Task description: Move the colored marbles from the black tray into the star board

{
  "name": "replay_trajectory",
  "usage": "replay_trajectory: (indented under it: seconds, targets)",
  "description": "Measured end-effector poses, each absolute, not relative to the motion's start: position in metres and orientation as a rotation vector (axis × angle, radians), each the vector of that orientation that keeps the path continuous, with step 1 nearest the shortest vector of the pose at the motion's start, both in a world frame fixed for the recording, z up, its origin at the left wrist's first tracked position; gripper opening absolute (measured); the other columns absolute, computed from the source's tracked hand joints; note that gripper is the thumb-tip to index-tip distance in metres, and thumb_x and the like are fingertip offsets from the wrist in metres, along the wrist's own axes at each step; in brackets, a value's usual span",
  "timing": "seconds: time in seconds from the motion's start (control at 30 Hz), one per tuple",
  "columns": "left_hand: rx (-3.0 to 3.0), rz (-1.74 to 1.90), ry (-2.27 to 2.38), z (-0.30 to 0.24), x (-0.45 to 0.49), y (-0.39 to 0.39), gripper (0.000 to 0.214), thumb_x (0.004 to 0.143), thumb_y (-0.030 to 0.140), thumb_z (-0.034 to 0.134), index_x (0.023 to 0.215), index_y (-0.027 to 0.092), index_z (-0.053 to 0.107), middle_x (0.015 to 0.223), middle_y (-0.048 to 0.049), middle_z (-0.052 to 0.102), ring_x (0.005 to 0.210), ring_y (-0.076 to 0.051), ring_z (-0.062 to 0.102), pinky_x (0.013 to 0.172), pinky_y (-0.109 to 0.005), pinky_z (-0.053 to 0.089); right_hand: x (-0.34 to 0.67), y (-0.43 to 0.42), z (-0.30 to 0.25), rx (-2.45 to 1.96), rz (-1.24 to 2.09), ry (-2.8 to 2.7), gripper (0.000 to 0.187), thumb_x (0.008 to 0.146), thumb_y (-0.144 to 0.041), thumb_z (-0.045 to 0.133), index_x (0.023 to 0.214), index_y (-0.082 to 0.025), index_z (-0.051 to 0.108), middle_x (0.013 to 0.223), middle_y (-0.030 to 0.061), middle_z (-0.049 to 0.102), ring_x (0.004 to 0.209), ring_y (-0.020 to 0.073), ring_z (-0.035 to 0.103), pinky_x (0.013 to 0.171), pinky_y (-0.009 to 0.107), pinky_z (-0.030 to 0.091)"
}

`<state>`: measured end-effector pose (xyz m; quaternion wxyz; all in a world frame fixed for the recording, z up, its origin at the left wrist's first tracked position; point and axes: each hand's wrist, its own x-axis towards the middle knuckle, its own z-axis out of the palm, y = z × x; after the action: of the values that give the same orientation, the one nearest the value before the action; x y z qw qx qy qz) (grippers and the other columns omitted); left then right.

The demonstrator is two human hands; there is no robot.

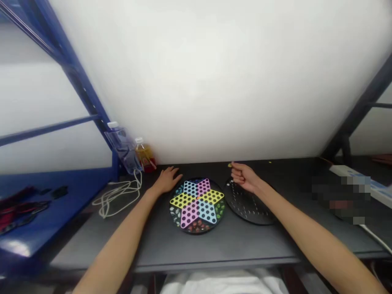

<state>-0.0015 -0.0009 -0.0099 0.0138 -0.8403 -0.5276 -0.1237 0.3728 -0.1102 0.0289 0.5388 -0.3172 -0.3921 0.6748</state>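
A round Chinese checkers board (198, 198) lies on the black table, its star of pink, yellow and blue points dotted with holes. Coloured marbles (199, 226) fill rim pockets around the star. My left hand (167, 179) rests on the table by the board's left edge, fingers spread. Over a black round tray or lid (254, 210) marked with pale spots, my right hand (245, 177) is closed, index finger and thumb pressed together. A small yellow piece (229, 165) shows at its fingertips; whether it is pinched or lies behind them is unclear.
Another yellow speck (270, 162) lies near the wall. At the left stand a bottle (145, 157), a clear plastic container (124, 149) and a coiled white cable (119, 195). A white-and-blue box (379, 192) and a blurred-out object (341, 200) are at the right.
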Motion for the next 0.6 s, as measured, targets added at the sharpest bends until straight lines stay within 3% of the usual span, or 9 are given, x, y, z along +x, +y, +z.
replay_trajectory:
  seconds: [0.23, 0.47, 0.6]
  targets:
    - [-2.617, -0.378, -1.658, -0.009, -0.002, -0.002, 0.069, 0.091, 0.065, 0.030, 0.139, 0.019, 0.048, 0.146, -0.0162, 0.042, 0.137, -0.033, 0.034, 0.111, -0.053, 0.023, 0.393, -0.111, 0.038, -0.695, 1.604, -0.702, 0.021, 0.088, -0.035, 0.056, 0.077, -0.018, 0.051, 0.050, -0.0070, 0.035, 0.037, 0.0048, 0.020, 0.030, 0.016, 0.015]
    - [-2.629, -0.391, -1.641, -0.005, 0.000, -0.008, 0.067, 0.092, 0.063, 0.031, 0.138, 0.018, 0.048, 0.145, -0.0164, 0.043, 0.137, -0.032, 0.034, 0.111, -0.052, 0.023, 0.395, -0.114, 0.023, -0.982, 1.421, -0.883, 0.045, 0.082, -0.043, 0.060, 0.058, -0.023, 0.028, 0.046, -0.0069, 0.029, 0.038, 0.0068, 0.023, 0.032, 0.021, 0.016]
    - [-2.627, -0.388, -1.658, -0.004, 0.000, -0.010, 0.068, 0.092, 0.063, 0.031, 0.140, 0.018, 0.046, 0.147, -0.0164, 0.041, 0.137, -0.032, 0.034, 0.111, -0.052, 0.023, 0.381, -0.129, 0.019, -1.045, 1.420, -1.011, 0.046, 0.081, -0.048, 0.062, 0.057, -0.022, 0.032, 0.045, -0.0066, 0.032, 0.038, 0.0067, 0.026, 0.035, 0.022, 0.019]
